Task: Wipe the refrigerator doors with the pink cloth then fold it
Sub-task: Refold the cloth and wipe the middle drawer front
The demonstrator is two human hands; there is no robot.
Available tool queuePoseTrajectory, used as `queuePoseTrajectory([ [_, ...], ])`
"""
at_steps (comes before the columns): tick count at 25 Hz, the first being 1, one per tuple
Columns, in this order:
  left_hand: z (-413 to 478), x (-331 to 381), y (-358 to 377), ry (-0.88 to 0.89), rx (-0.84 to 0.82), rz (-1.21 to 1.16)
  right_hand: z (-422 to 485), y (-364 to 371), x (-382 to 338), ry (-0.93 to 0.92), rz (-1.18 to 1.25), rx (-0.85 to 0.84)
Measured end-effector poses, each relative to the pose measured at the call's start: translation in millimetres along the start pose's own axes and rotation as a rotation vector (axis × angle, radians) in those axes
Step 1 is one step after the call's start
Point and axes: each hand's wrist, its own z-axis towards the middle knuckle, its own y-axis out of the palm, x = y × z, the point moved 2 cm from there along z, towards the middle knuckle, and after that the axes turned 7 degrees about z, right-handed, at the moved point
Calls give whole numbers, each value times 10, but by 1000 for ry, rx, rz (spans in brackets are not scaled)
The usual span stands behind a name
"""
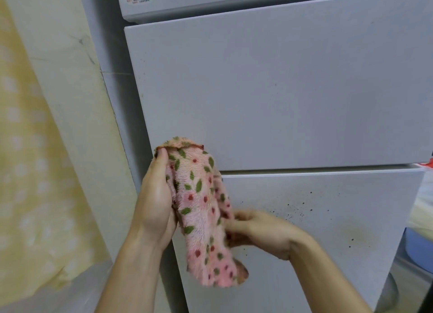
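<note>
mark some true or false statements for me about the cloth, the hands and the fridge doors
1. The left hand and the right hand both grip the pink cloth. True.
2. The pink cloth is spread flat on the middle door. False: it hangs bunched between the two hands.
3. The lower door carries dark specks. True.
4. The cloth is plain pink. False: it has green and red spots.

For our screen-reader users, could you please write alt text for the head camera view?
Both hands hold a spotted pink cloth before grey refrigerator doors: the left hand grips its top, the right hand pinches its side. Dark specks dot the lower door.
</note>
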Motion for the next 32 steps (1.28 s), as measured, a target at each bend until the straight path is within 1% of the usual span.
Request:
queuePoseTrajectory([
  [2, 25, 19, -57, 62, 48, 19, -89, -81, -150, -65, 123, 117],
  [4, 64, 36, -152, 137, 161, 85, -259, -188, -339, -140, 112, 249],
  [6, 84, 55, -263, 172, 286, 140, -444, -287, -538, -265, 174, 419],
  [9, 78, 79, -379, 144, 382, 259, -665, -351, -718, -484, 274, 705],
  [11, 93, 65, -435, 96, 399, 246, -720, -348, -736, -584, 382, 799],
  [12, 103, 56, -462, 75, 410, 213, -728, -345, -730, -609, 397, 823],
  [15, 115, 72, -522, 61, 406, 98, -768, -355, -725, -616, 282, 884],
  [17, 100, 97, -519, 51, 293, 20, -806, -391, -724, -591, 214, 938],
  [19, 65, 124, -497, 22, 172, -20, -804, -457, -683, -505, 156, 981],
  [21, 51, 129, -500, 9, 112, -34, -816, -505, -665, -423, 165, 975],
  [22, 49, 124, -498, 12, 89, -37, -832, -525, -669, -418, 205, 939],
  [25, 67, 102, -524, 41, 71, 7, -911, -516, -740, -459, 408, 727],
  [26, 72, 104, -534, 50, 76, 25, -928, -514, -751, -467, 410, 683],
  [27, 87, 100, -559, 59, 81, 54, -939, -512, -756, -471, 362, 674],
  [29, 98, 108, -619, 84, 82, 162, -941, -536, -730, -480, 187, 733],
  [32, 70, 145, -681, 150, 84, 409, -953, -555, -718, -493, -86, 877],
])
